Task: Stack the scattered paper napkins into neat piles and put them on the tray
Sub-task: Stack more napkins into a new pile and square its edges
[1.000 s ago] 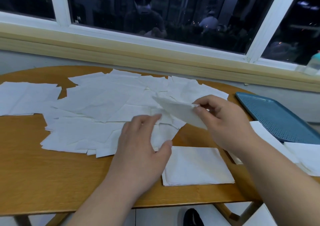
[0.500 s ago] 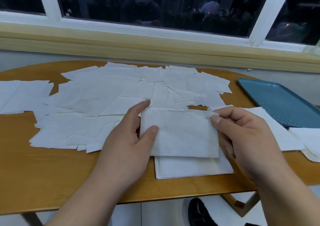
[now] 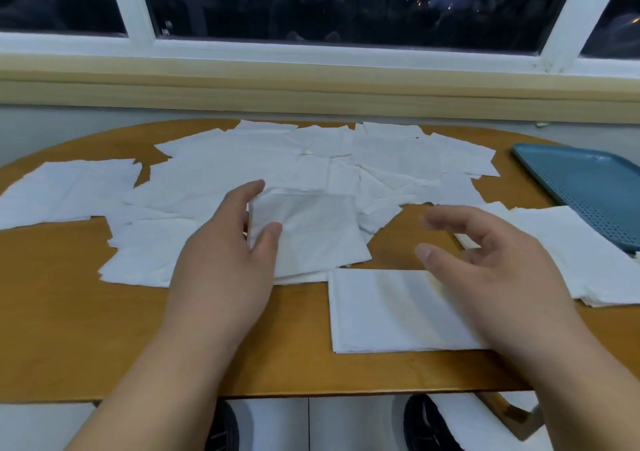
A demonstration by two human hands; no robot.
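Napkins (image 3: 242,160) across wooden table (image 3: 69,312), window (image 3: 346,0) behind

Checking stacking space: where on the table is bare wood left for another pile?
Bare table along the near edge, left of the neat pile; the tray shows nothing on it. Scattered napkins crowd the middle and far side.

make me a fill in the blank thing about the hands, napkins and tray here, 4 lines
1. The left hand pinches a folded ____ by its edge.
2. The right hand holds ____.
3. The neat pile lies on the table, partly under the ____ hand.
4. The teal tray sits on the table's ____ side.
Missing words: napkin; nothing; right; right.
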